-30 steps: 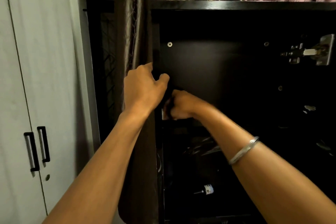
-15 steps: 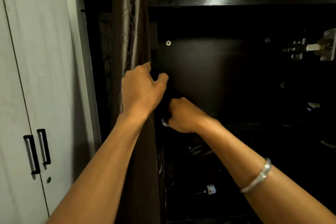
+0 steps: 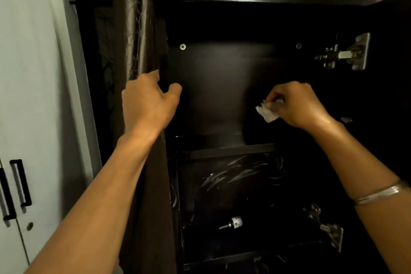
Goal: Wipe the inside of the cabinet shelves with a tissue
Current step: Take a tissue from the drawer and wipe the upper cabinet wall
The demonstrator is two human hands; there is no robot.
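Standing open, dark cabinet (image 3: 222, 87) with curtain (image 3: 133, 35) just left of it, white wardrobe (image 3: 24, 95) beyond. Left hand (image 3: 148, 104) grips cabinet's left front edge, fingers outside, thumb inside. Right hand (image 3: 295, 104) inside upper compartment above shelf (image 3: 224, 150), fingers curled, pinching crumpled white tissue (image 3: 266, 113). Bangle (image 3: 382, 194) on right forearm.
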